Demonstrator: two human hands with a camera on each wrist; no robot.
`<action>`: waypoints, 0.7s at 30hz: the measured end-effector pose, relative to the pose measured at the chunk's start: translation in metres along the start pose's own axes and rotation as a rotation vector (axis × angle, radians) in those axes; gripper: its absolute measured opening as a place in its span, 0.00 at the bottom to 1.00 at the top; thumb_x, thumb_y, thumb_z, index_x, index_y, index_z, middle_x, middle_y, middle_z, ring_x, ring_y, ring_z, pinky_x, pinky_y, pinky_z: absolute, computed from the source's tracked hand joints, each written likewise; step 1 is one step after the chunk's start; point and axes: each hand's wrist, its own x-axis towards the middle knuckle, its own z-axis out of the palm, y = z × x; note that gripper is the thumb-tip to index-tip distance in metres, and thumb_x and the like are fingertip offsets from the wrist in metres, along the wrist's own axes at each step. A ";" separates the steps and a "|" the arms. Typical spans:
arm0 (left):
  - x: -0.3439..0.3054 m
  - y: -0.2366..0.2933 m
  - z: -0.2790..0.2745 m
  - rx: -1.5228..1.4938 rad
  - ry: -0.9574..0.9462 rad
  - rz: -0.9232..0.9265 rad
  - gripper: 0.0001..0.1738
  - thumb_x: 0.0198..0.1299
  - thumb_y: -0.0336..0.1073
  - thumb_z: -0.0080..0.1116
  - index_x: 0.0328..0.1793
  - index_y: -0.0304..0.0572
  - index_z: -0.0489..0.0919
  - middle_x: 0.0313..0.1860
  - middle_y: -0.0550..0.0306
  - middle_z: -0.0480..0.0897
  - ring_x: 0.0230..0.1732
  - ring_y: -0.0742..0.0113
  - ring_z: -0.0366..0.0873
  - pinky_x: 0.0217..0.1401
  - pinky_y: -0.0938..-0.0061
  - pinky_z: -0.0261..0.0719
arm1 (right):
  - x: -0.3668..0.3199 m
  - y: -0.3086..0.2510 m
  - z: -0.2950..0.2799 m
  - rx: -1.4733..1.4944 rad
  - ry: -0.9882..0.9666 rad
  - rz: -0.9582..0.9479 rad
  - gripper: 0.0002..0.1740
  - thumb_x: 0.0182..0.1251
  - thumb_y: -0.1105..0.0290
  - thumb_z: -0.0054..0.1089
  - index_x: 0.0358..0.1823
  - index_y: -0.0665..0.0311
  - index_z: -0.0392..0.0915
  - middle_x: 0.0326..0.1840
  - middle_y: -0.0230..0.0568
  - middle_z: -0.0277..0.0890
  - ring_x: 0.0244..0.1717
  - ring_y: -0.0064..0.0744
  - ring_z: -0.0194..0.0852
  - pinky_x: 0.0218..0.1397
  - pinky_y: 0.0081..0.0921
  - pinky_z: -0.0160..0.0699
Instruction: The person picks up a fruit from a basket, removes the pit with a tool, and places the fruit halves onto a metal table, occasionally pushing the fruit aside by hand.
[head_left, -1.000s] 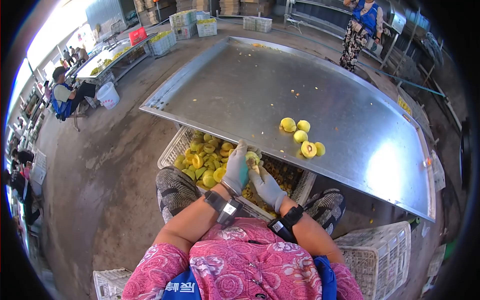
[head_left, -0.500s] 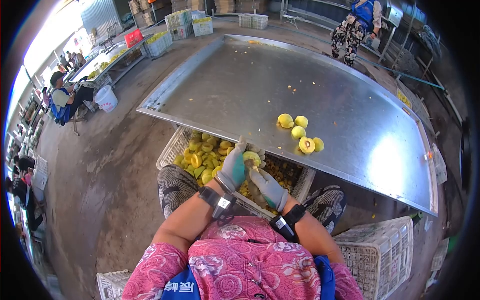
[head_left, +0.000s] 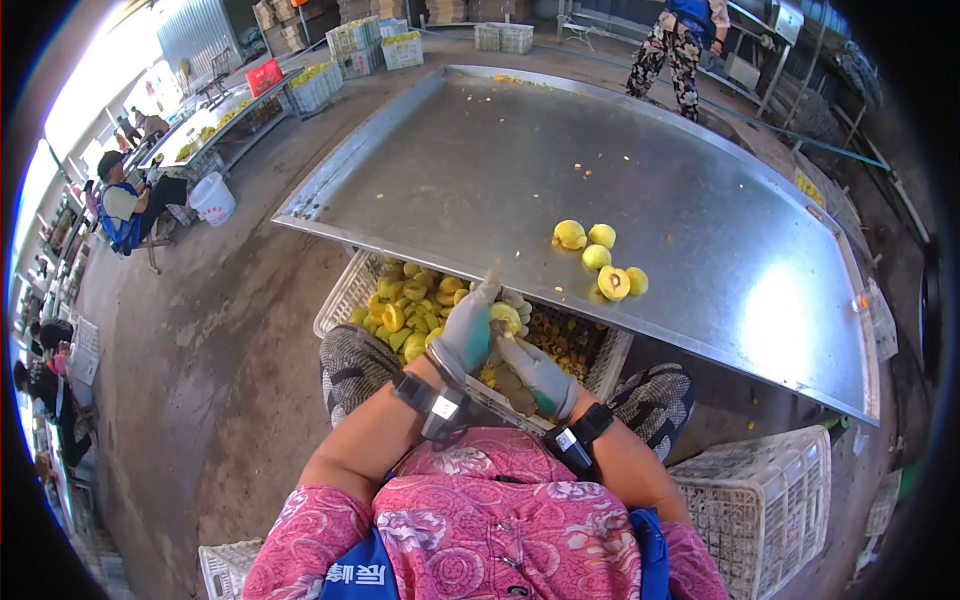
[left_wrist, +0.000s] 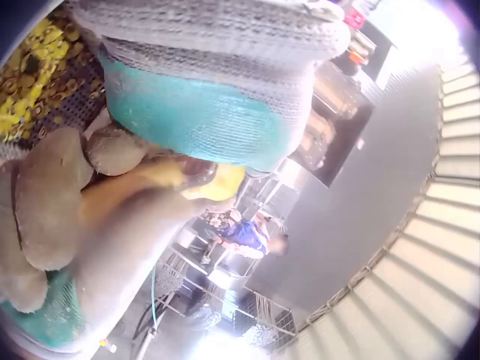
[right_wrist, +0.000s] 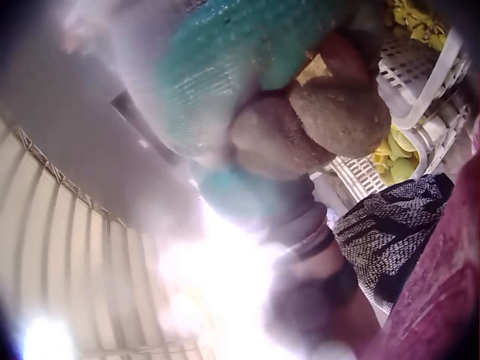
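Note:
Both hands wear grey gloves with teal coating and meet above the crates. The left hand [head_left: 466, 330] grips a yellow-green fruit [head_left: 506, 318]; in the left wrist view the fruit [left_wrist: 226, 183] shows as a yellow patch below the teal palm. Close against it, the right hand [head_left: 540, 376] has its fingers curled round a tan, elongated thing [left_wrist: 120, 189], whose full shape is hidden. In the right wrist view, a small pale-yellow surface [right_wrist: 315, 69] shows between soiled fingers [right_wrist: 341, 112]. Several fruits [head_left: 597, 257] lie on the metal table [head_left: 440, 170], one with a brown centre.
Under the table's near edge, a white crate [head_left: 345, 292] holds yellow fruit halves, beside a crate of brown-centred pieces [head_left: 575, 345]. Another white crate [head_left: 760, 500] stands at lower right. A person [head_left: 675, 60] is behind the table; another [head_left: 125, 205] sits at left.
Both hands stay together around the fruit, with only slight shifts of the fingers. The person behind the table has moved left. The head view has shifted slightly.

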 end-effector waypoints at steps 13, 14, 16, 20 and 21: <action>-0.002 -0.005 -0.013 0.278 -0.128 0.039 0.29 0.70 0.61 0.52 0.38 0.38 0.78 0.34 0.51 0.82 0.35 0.61 0.82 0.42 0.66 0.83 | -0.006 -0.002 0.003 0.478 -0.255 0.258 0.22 0.78 0.44 0.44 0.43 0.57 0.72 0.20 0.22 0.63 0.11 0.13 0.52 0.12 0.15 0.49; -0.002 -0.008 -0.018 0.162 -0.165 -0.002 0.29 0.70 0.61 0.52 0.37 0.39 0.78 0.34 0.51 0.82 0.35 0.60 0.81 0.43 0.65 0.83 | -0.007 0.000 0.003 0.568 -0.281 0.304 0.23 0.78 0.44 0.44 0.42 0.57 0.71 0.19 0.23 0.61 0.08 0.13 0.49 0.09 0.15 0.46; -0.005 -0.013 -0.021 -0.071 -0.230 -0.091 0.29 0.70 0.61 0.51 0.37 0.40 0.77 0.35 0.52 0.81 0.37 0.59 0.81 0.44 0.63 0.83 | -0.006 0.010 0.001 0.729 -0.403 0.336 0.23 0.78 0.43 0.43 0.44 0.57 0.71 0.19 0.22 0.59 0.08 0.13 0.49 0.09 0.14 0.47; -0.004 -0.017 -0.022 -0.331 -0.176 -0.161 0.27 0.69 0.61 0.53 0.38 0.41 0.77 0.38 0.52 0.80 0.40 0.57 0.81 0.46 0.60 0.83 | 0.005 0.032 -0.007 0.985 -0.625 0.335 0.25 0.78 0.42 0.41 0.45 0.57 0.70 0.19 0.22 0.57 0.08 0.13 0.47 0.09 0.15 0.47; 0.007 -0.020 -0.035 -0.403 -0.204 -0.132 0.27 0.69 0.61 0.54 0.38 0.41 0.78 0.39 0.52 0.81 0.42 0.57 0.81 0.46 0.60 0.83 | 0.006 0.035 -0.010 1.016 -0.681 0.292 0.25 0.78 0.42 0.40 0.47 0.57 0.70 0.19 0.22 0.58 0.08 0.14 0.47 0.10 0.15 0.47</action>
